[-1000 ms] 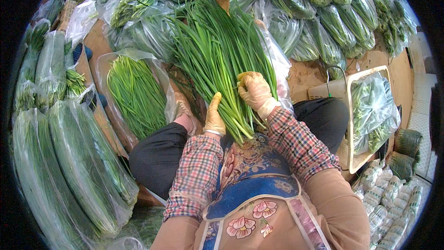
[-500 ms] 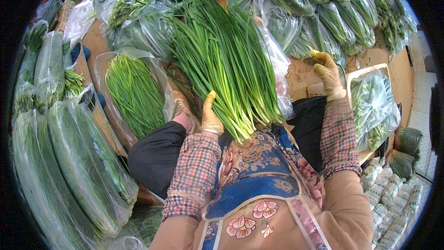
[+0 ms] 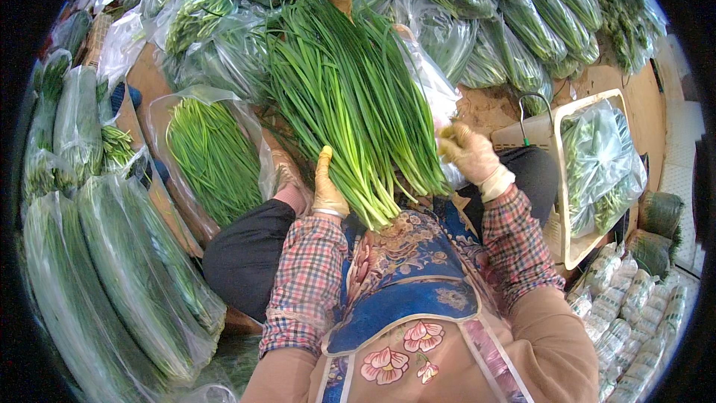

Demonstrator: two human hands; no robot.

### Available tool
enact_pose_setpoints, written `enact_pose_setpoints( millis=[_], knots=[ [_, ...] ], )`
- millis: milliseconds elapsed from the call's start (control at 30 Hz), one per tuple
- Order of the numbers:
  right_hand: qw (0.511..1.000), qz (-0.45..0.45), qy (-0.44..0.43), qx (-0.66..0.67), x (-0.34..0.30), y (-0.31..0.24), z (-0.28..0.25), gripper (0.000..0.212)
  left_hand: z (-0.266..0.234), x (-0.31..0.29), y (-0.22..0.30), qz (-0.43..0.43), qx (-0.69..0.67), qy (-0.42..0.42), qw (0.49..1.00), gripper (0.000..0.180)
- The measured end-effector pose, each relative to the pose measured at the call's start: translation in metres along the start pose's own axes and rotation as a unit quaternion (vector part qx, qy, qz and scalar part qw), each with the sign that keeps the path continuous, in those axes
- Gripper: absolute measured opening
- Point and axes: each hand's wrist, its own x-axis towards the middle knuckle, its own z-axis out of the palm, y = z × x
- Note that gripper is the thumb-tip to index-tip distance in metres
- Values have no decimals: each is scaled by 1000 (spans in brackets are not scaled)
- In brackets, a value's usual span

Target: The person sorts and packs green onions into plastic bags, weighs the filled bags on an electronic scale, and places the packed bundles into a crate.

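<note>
While the left hand [image 3: 327, 192] cups the left edge of the bunch of long green leaves [image 3: 354, 104], its fingers too hidden to tell whether they close, the right hand [image 3: 475, 157] hangs just beside the opposite edge, fingers curled, too blurred to tell what they hold. The step looks like picking through the leaves, and the next move seems to call for a careful pinch near their pale ends; beyond lie bagged greens [image 3: 533, 26].
</note>
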Motion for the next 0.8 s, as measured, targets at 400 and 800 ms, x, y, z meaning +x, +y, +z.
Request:
enact_pose_setpoints(
  millis=[400,800],
  knots=[
    [998,12,-63,-7,0,5,-22,31,11,-6,9,-38,-3,-31,999,59],
    [995,100,-3,-23,-1,-39,54,58,33,-13,7,-60,44,-73,995,61]
  ],
)
